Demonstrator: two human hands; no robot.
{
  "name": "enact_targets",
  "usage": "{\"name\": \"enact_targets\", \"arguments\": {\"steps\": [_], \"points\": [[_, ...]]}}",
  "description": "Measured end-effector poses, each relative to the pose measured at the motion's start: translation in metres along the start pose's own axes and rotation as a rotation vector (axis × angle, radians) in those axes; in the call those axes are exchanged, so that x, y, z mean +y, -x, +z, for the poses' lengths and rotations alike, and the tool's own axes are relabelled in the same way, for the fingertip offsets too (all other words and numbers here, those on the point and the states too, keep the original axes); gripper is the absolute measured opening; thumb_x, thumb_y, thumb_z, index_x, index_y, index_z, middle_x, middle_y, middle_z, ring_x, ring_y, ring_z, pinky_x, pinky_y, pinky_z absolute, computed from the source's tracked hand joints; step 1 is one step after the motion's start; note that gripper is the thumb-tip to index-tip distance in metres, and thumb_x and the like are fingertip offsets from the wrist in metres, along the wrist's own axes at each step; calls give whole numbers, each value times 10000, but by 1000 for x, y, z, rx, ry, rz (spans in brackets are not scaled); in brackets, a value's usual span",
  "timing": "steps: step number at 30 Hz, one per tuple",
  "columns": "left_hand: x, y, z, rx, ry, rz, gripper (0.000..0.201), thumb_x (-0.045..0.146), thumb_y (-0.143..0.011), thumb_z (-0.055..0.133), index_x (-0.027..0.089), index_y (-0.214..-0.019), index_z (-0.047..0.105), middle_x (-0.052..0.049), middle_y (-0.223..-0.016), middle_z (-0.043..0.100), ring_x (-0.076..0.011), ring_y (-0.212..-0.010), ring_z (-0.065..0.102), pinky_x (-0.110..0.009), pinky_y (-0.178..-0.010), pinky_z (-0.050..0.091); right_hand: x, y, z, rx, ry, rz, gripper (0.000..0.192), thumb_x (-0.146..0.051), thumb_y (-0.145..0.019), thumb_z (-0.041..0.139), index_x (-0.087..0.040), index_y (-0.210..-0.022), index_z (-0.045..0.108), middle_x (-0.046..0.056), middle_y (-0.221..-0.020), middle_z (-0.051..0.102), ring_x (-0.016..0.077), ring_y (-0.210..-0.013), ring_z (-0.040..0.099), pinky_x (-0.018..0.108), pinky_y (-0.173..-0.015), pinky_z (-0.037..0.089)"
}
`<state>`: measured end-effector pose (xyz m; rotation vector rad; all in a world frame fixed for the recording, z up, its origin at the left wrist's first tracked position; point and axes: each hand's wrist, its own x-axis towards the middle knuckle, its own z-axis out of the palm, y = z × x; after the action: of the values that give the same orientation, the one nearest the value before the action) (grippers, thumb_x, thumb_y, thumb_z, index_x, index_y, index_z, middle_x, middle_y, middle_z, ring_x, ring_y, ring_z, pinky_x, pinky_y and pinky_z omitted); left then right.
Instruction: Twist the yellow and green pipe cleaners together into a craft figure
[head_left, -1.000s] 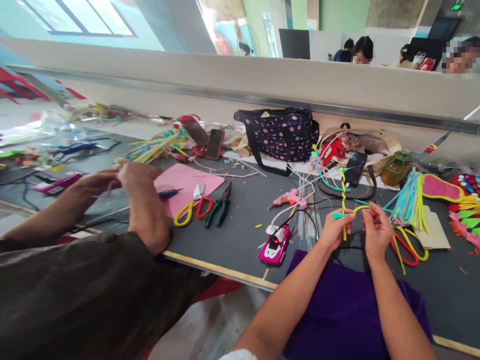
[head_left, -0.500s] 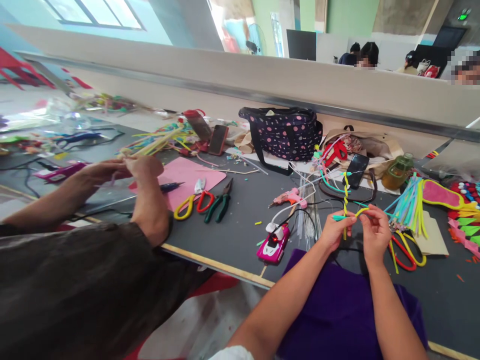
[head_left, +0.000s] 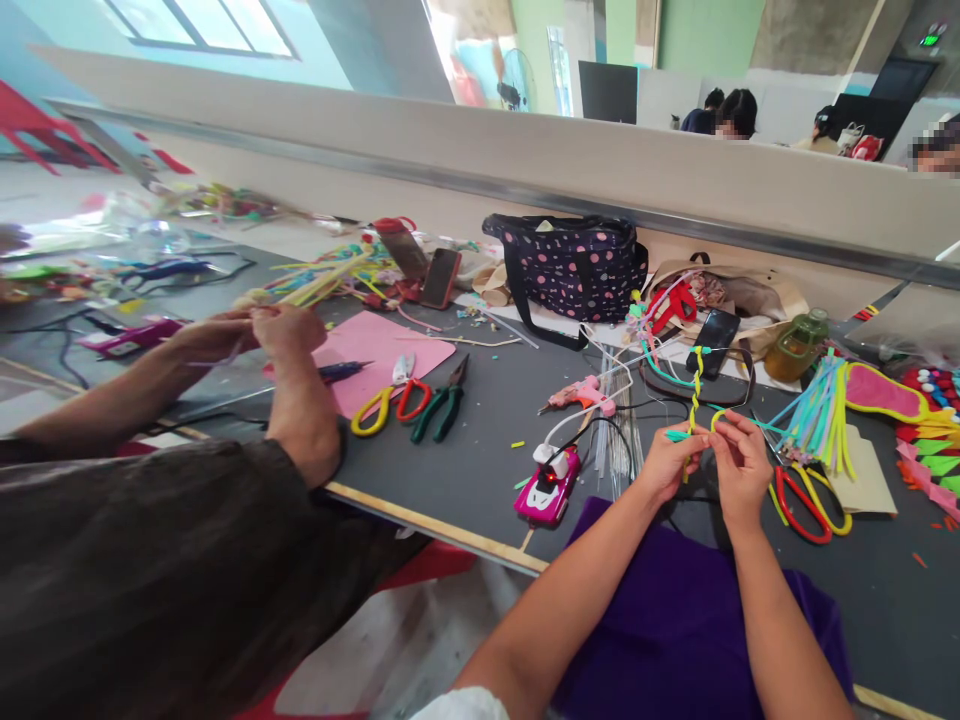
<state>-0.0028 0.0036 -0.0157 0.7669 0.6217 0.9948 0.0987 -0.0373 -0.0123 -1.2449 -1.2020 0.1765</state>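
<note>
My right hand (head_left: 741,468) has closed toward the left hand (head_left: 670,462); both pinch the twisted pipe cleaner (head_left: 695,392), which rises toward twelve o'clock.

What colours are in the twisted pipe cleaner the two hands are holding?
Yellow twisted with teal green, seen in the head view: the twisted pipe cleaner rises between the left hand and right hand.

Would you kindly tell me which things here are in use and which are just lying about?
In use:
left hand
right hand
twisted yellow and green pipe cleaners

Lying about:
glue gun
pliers
spotted bag
pink sheet
</note>
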Motion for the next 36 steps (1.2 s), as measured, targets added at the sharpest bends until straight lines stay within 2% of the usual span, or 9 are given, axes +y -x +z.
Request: {"name": "enact_targets", "arguments": {"steps": [8, 20, 28, 36], "points": [[-1, -1, -1, -15, 11, -19, 294, 322, -555, 800, 113, -679, 634, 45, -542, 453, -32, -440, 340, -175, -388, 189, -2, 0, 3, -44, -128, 180, 213, -361, -799, 636, -174, -885, 686, 84, -989, 613, 209, -939, 600, 350, -775, 516], [-2, -3, -1, -13, 42, -65, 303, 318, -525, 805, 112, -640, 615, 55, -526, 426, -24, -432, 305, -181, -388, 152, 4, -1, 3, -54, -110, 200, 204, -379, -791, 625, -178, -793, 659, 56, -889, 627, 192, -873, 594, 330, -770, 488], [-5, -4, -4, 9, -70, 1, 296, 337, -561, 787, 104, -674, 645, 44, -529, 474, -28, -410, 329, -182, -374, 201, 19, -1, 2, -136, -179, 295, 215, -383, -796, 616, -172, -826, 640, 48, -894, 614, 184, -867, 577, 311, -744, 484], [-6, -2, -2, 27, -107, 27, 308, 357, -601, 765, 96, -732, 666, 18, -573, 525, -37, -410, 378, -180, -363, 263, 14, -6, -1, -165, -304, 456, 256, -403, -739, 675, -167, -836, 653, 39, -878, 626, 160, -753, 566, 265, -628, 464]]}}
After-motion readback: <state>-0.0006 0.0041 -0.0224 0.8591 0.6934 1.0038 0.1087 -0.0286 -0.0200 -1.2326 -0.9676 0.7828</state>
